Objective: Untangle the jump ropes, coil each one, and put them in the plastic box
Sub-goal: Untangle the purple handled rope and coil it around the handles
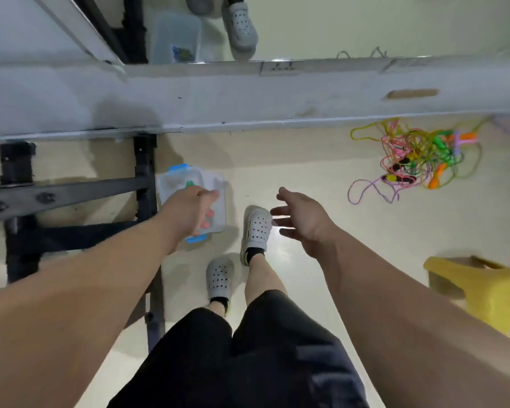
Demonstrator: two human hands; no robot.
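A clear plastic box (215,184) with blue clips hangs above the floor left of centre, and my left hand (189,210) grips it by its near side. Fingers show through the box wall. My right hand (301,219) is held out in the middle with fingers spread and nothing in it. A tangled heap of jump ropes (418,160) in yellow, pink, purple, green and orange lies on the floor at the right, near the wall base, well away from both hands.
A black metal frame (145,184) stands at the left, close to the box. A yellow plastic stool (483,290) sits at the right edge. A mirror above the white wall ledge (248,95) reflects the box and a shoe. My feet in grey clogs stand below the hands.
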